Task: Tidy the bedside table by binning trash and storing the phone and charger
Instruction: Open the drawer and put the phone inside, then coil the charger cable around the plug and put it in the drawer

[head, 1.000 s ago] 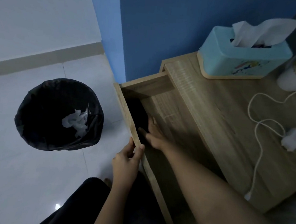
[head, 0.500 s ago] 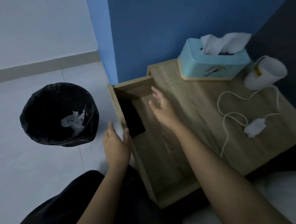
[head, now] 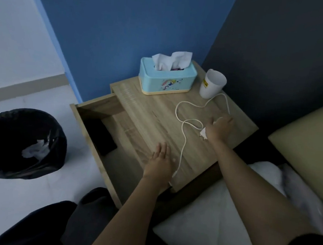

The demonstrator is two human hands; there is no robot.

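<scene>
Drawer (head: 92, 115): pulled open to the left of the bedside table (head: 157, 114), in the middle-left of the frame; wooden, open-topped.
Drawer contents: a dark phone (head: 102, 137) lies flat along the left wall, toward the far end; the rest of the drawer floor that shows is bare wood.
Bin (head: 7, 123): stands on the pale floor at the left edge of the frame, lined with a black bag.
Bin contents: crumpled white trash (head: 33, 148) rests inside, on the near side of the liner.
Tissue box (head: 165, 82): light blue, at the far edge of the tabletop against the blue wall; white tissue pokes up through its slot.
Cup (head: 212, 84): white, to the right of the tissue box, tilted; what is inside cannot be told.
Charger (head: 203, 134): white plug on the tabletop right of centre, its cable (head: 182, 143) looping toward the cup and trailing to the near edge.
Right hand (head: 220, 128): fingers curled down over the charger plug, closing on it.
Left hand (head: 159, 162): flat and relaxed, fingers spread, palm down at the near edge of the tabletop, just beside the cable end; it grips nothing.
</scene>
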